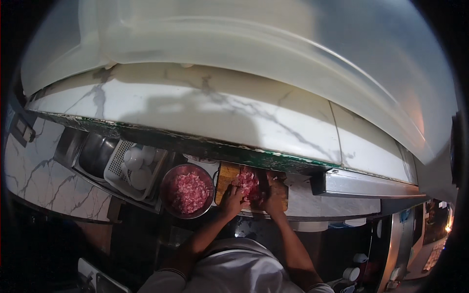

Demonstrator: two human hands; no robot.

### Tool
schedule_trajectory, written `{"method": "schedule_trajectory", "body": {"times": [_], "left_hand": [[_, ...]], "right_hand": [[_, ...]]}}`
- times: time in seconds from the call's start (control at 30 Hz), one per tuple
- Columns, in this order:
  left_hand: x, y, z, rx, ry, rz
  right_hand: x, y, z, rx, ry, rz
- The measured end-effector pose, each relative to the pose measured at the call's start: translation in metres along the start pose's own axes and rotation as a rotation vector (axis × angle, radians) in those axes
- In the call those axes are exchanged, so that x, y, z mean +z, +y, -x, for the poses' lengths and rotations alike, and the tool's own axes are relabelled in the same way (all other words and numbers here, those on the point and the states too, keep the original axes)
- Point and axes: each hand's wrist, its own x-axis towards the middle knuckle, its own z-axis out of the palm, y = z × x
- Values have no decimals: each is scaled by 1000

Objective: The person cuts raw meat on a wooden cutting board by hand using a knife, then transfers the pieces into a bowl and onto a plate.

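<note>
Chopped pink-red meat (248, 181) lies in a heap on a wooden cutting board (226, 172). My left hand (232, 198) is at the left side of the heap, its fingers bent against the meat. On the right, my right hand (275, 199) is closed over the board. Along its inner side, by the meat, runs a dark, narrow shape that looks like a knife (263, 181); its handle is hidden in the hand. Left of the board, a round metal bowl (166, 196) is heaped with small pieces of the same pink meat.
A white perforated basket (116, 163) with white bowls (140, 177) stands in the metal sink at left. Over the counter's far side juts a marble-patterned shelf (195, 105) with a dark green edge, carrying a large translucent container (234, 41). A metal ledge (366, 184) sticks out at right.
</note>
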Motion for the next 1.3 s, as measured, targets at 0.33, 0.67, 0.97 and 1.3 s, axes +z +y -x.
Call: {"method": "schedule_trajectory", "body": {"times": [0.33,0.67,0.97,1.3], "left_hand": [[8,-41,28,-145,24,-92],[10,-26,35,-154,58,6],[1,-28,23,-280,18,50],[-3,8,24,-144,-100,-11]], "right_hand": [[9,-43,2,-14,12,22],[52,-11,2,169,-60,120],[51,-32,7,-11,-39,85],[45,13,6,-141,46,379]]}}
